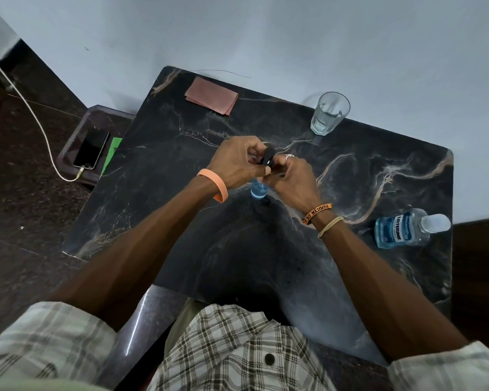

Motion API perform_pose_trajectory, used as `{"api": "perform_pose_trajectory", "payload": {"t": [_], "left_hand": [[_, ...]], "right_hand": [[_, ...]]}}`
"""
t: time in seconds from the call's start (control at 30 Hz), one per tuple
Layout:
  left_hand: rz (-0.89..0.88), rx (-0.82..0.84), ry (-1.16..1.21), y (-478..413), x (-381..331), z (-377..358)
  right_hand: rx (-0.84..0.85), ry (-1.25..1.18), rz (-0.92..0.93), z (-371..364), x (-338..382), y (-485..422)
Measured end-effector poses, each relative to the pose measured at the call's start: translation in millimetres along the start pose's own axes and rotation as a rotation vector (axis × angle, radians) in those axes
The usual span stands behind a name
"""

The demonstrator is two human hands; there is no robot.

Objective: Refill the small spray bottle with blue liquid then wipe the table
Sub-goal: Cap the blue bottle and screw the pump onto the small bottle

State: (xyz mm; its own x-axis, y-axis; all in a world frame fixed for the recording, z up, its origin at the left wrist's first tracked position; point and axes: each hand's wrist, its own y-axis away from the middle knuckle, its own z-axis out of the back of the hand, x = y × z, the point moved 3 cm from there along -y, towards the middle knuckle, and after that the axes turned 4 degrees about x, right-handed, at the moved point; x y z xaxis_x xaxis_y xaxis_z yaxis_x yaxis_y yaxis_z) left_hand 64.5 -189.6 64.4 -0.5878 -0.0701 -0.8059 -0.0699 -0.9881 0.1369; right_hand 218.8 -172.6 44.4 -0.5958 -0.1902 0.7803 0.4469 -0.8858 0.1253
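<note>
The small spray bottle (258,189) holds blue liquid and stands at the middle of the dark marble table (364,176), mostly hidden under my hands. My left hand (236,163) and my right hand (290,179) are both closed around its black spray head (268,157). I cannot tell whether the head is seated on the bottle. A large mouthwash bottle (401,231) of blue liquid stands at the right edge with its clear cap on. A folded pink cloth (211,95) lies at the far left corner.
An empty drinking glass (328,113) stands at the far side, close to the white wall. Left of the table, a low stool holds a phone (91,148) on a white cable and a green card (112,154).
</note>
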Motion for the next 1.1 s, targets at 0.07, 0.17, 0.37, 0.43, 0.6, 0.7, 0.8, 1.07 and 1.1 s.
{"api": "perform_pose_trajectory", "payload": {"t": [0.07, 0.17, 0.37, 0.43, 0.6, 0.7, 0.8, 1.07, 1.1], "left_hand": [[0.0, 0.016, -0.014, 1, 1, -4], [0.003, 0.032, -0.031, 0, 5, -10], [0.065, 0.057, -0.031, -3, 20, -16], [0.066, 0.069, -0.045, -1, 24, -17], [0.094, 0.061, 0.004, 4, 36, -23], [0.098, 0.056, 0.012, 8, 41, -31], [0.08, -0.017, -0.06, 9, 37, -38], [0.039, -0.082, -0.226, 4, 22, -44], [0.039, -0.084, -0.223, 4, 23, -44]], "right_hand": [[0.006, 0.028, -0.004, -3, -4, -1], [0.007, 0.049, -0.01, -5, -8, -2], [0.018, 0.088, -0.016, -15, -17, -4], [0.03, 0.11, -0.013, -18, -20, -5], [0.035, 0.148, -0.13, -18, -27, 1], [0.046, 0.149, -0.145, -18, -30, 4], [0.053, 0.156, -0.162, -20, -31, 1], [0.071, 0.174, -0.167, -34, -39, -2], [0.065, 0.172, -0.165, -35, -40, -2]]}}
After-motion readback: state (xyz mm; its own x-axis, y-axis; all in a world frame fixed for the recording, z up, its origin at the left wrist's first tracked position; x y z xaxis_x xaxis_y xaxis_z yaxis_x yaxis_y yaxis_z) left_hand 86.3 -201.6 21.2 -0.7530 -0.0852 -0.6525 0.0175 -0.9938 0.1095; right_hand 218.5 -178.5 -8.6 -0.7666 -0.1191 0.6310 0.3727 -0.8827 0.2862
